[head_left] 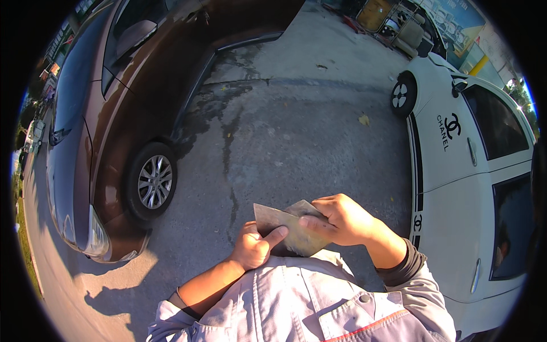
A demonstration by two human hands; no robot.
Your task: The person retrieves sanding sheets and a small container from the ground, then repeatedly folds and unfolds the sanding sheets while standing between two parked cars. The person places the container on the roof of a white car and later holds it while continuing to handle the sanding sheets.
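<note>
Both hands raised at chest, left hand and right hand pinching a grey sandpaper sheet from opposite edges

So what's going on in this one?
A person stands on a concrete lot between a brown car and a white car. Both hands hold a flat, grey, worn sheet in front of the chest. The left hand grips its lower left edge with the thumb across it. The right hand pinches it from the right side. Neither car is being touched.
</note>
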